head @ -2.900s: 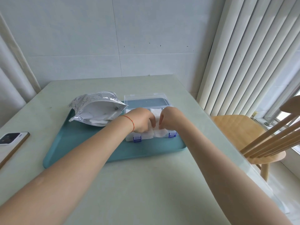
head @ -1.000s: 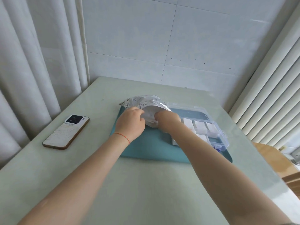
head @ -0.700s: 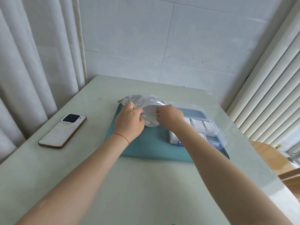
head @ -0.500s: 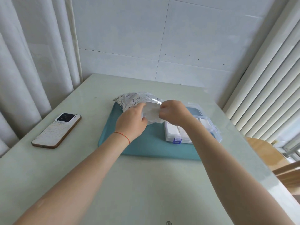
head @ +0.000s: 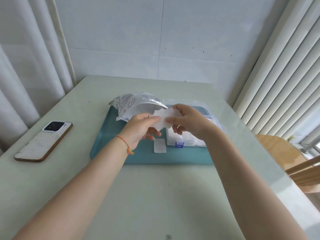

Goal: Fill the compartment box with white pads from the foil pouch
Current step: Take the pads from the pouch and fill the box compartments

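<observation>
A bunch of white pads point(head: 163, 118) is held in the air between both hands, above the teal tray point(head: 110, 135). My left hand point(head: 140, 129) pinches its left side and my right hand point(head: 187, 122) pinches its right side. The crinkled foil pouch point(head: 135, 104) lies open at the tray's back left. The clear compartment box point(head: 187, 141) with blue latches sits on the tray's right, largely behind my right hand, with white pads in it. One loose white pad point(head: 159, 145) lies flat on the tray beside the box.
A phone point(head: 44, 141) lies face down on the pale green table, left of the tray. A wooden chair point(head: 284, 153) stands at the table's right edge. Curtains hang at the left, vertical blinds at the right, a tiled wall behind.
Both hands came out of the foil pouch with a bunch of white pads and lifted it toward me. A single pad now lies on the tray beside the box.
</observation>
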`<state>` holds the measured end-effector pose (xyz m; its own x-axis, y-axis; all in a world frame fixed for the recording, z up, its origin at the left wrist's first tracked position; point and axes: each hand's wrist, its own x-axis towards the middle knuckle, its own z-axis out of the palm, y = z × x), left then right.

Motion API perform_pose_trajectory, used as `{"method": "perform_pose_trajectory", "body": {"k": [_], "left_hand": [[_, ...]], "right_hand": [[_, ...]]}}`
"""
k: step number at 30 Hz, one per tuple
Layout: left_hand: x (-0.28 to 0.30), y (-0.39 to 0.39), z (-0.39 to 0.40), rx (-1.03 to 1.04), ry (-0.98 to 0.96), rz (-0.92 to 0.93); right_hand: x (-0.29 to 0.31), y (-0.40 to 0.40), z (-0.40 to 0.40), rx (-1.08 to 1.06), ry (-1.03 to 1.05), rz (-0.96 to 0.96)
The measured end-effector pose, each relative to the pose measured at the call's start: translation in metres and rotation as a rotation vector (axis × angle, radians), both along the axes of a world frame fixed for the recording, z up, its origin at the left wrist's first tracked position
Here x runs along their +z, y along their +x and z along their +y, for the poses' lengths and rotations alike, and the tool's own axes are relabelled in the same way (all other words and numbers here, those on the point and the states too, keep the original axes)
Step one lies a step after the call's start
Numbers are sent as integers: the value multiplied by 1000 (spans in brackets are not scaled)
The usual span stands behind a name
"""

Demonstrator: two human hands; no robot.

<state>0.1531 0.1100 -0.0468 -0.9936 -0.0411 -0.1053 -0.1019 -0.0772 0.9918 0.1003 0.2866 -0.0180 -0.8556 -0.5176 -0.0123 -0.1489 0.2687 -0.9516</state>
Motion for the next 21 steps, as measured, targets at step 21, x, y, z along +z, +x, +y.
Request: {"method": "perform_pose_trajectory", "body": {"k": [21], "left_hand": [[-3, -21, -1, -304, 371, -277]], "right_hand": [[7, -16, -18, -120, 381, 284]]}}
